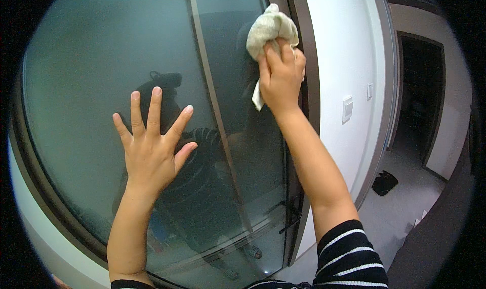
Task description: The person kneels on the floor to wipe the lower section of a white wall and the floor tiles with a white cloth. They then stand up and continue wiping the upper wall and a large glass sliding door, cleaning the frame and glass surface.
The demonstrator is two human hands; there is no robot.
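In front of me stands a dark glass door panel [91, 51] in a brown frame [307, 86]. My left hand [152, 142] lies flat against the glass with its fingers spread, holding nothing. Higher up at the right, my right hand [281, 79] grips a crumpled, pale cleaning cloth [268, 30]. The bunched cloth presses on the glass close to the right side of the frame, and one loose corner hangs below the hand. A lighter vertical strip [210, 86] runs down the glass between my two hands. My reflection shows dimly in the pane.
Right of the frame is a white wall with a light switch [347, 109] and a smaller wall plate [369, 91]. Beyond it, a dark doorway [420, 91] opens at the far right. Something black [385, 182] lies on the grey floor there.
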